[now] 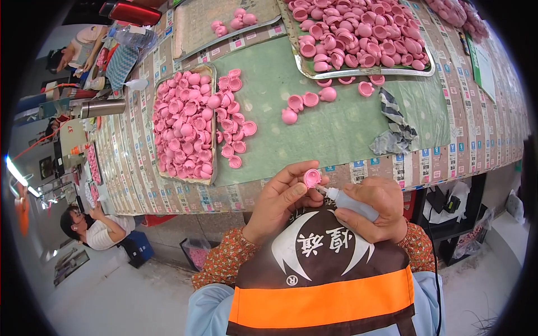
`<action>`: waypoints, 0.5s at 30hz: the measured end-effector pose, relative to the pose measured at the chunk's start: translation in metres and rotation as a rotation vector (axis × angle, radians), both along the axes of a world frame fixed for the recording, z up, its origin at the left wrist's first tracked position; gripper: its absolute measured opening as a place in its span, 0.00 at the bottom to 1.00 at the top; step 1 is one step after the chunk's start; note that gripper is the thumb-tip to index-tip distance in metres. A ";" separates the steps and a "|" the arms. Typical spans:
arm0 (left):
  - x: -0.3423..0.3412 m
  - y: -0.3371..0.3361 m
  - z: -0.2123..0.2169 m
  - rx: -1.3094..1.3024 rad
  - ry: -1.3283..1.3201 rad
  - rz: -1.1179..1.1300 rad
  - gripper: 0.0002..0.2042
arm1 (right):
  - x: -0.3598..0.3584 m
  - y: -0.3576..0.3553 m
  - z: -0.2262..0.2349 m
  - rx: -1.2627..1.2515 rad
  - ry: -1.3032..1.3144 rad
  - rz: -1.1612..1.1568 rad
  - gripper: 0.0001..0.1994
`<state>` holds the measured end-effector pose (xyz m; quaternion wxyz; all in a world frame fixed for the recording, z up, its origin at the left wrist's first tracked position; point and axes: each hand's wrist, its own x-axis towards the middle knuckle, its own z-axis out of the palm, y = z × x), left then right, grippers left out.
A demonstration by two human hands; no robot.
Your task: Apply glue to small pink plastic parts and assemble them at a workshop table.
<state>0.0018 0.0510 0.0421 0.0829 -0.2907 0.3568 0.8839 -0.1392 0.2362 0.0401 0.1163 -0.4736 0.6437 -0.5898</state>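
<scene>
My left hand (pixel 278 197) pinches a small pink hollow plastic shell (pixel 312 178) between its fingers, its open side turned up. Closed around a translucent squeeze bottle (pixel 355 206), my right hand (pixel 380 208) tilts the narrow nozzle toward the shell. The tip is right beside the shell's lower edge; whether it touches I cannot tell. Both hands are over my lap at the table's near edge. Several loose pink shells (pixel 295 102) lie beyond them on a green cloth (pixel 269 148).
Pink shells fill a left tray (pixel 197 181) and a larger tray (pixel 364 73) at far right. A third tray (pixel 193 28) holds a few pieces. A crumpled rag (pixel 395 137) lies on the cloth's right. Another person (pixel 92 227) sits at the left.
</scene>
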 end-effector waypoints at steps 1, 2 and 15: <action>0.000 0.000 0.000 -0.006 0.009 -0.003 0.23 | 0.000 0.000 0.000 0.000 0.000 0.000 0.20; 0.001 0.001 -0.001 -0.012 0.018 -0.005 0.22 | 0.001 0.000 -0.001 -0.001 0.000 -0.001 0.19; 0.001 0.000 -0.002 -0.070 0.029 -0.043 0.22 | -0.001 0.002 0.000 0.031 0.063 -0.033 0.20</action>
